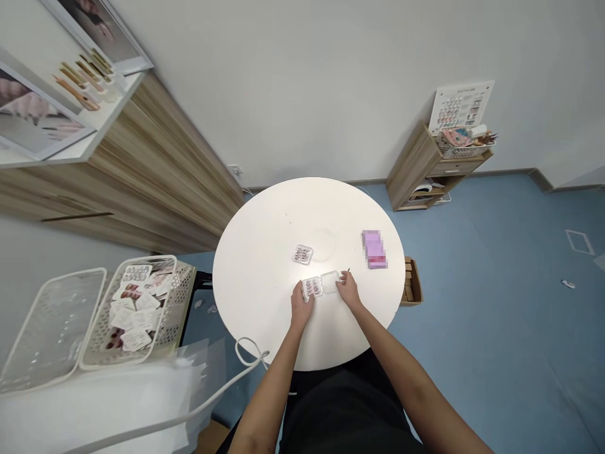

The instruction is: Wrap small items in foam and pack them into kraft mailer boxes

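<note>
The clear plastic case of press-on nails [311,287] sat near the front edge of the round white table [265,265], and the person's left hand [297,306] was closed narrowly on it, with the fingers pinching its near side. Touching the case lay a clear plastic lid [330,282]; we could not tell whether the two were hinged together. The right hand [348,291] held the lid's right edge in a similarly narrow grip, and a thin dark sliver [348,270] poked up just past the fingers, too small for us to name. We judged the case light, stiff and thin-walled, probably slick and apt to crack if squeezed, so its rim seemed the best place to take hold, clear of the nails. A second nail case [302,254] lay farther up the table, and a blurred pink box [374,250] lay well off to the right.
</note>
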`<state>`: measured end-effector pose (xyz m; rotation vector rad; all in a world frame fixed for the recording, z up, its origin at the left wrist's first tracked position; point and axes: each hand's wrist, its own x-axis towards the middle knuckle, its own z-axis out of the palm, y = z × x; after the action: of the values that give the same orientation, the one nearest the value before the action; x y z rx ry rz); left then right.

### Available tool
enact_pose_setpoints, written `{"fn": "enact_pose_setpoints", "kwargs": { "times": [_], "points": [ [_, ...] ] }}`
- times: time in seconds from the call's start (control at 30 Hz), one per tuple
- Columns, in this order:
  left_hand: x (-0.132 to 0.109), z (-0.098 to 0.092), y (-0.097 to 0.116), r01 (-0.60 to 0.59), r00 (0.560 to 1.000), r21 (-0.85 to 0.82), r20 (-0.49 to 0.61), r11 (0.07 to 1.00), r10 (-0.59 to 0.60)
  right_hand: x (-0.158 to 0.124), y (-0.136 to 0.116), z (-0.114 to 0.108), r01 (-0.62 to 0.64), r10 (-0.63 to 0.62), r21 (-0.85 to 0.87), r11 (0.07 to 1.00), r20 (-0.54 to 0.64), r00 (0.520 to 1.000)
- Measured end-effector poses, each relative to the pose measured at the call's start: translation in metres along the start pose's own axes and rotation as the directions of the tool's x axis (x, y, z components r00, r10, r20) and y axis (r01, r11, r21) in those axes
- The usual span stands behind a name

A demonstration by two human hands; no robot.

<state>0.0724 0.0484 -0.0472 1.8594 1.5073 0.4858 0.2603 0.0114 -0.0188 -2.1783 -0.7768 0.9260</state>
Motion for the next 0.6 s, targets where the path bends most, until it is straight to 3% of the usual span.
{"fn": "enact_pose_setpoints", "kwargs": {
  "times": [0.13,0.23,0.33,0.5,0.6],
  "points": [
    [-0.005,-0.005,0.007,0.278,0.961,-0.265,0.097,0.923,-0.261,-0.001,-0.015,0.003,0.087,-0.086,-0.008,0.996,0.051,0.995],
    [-0.009,-0.011,0.010,0.328,0.944,-0.384,0.172,0.863,-0.282,-0.013,-0.026,0.009,0.274,-0.269,-0.106,0.956,0.060,0.961],
    [-0.013,-0.018,0.010,0.367,0.923,-0.424,0.273,0.828,-0.269,-0.028,-0.030,0.019,0.446,-0.427,-0.271,0.853,0.128,0.895],
    [-0.016,-0.024,0.006,0.317,0.910,-0.319,0.368,0.893,-0.192,-0.041,-0.018,0.030,0.604,-0.556,-0.440,0.665,0.249,0.793],
    [-0.016,-0.024,0.005,0.105,0.950,-0.188,0.308,0.977,-0.043,-0.043,-0.006,0.030,0.663,-0.608,-0.468,0.584,0.288,0.739]
  ]
}}
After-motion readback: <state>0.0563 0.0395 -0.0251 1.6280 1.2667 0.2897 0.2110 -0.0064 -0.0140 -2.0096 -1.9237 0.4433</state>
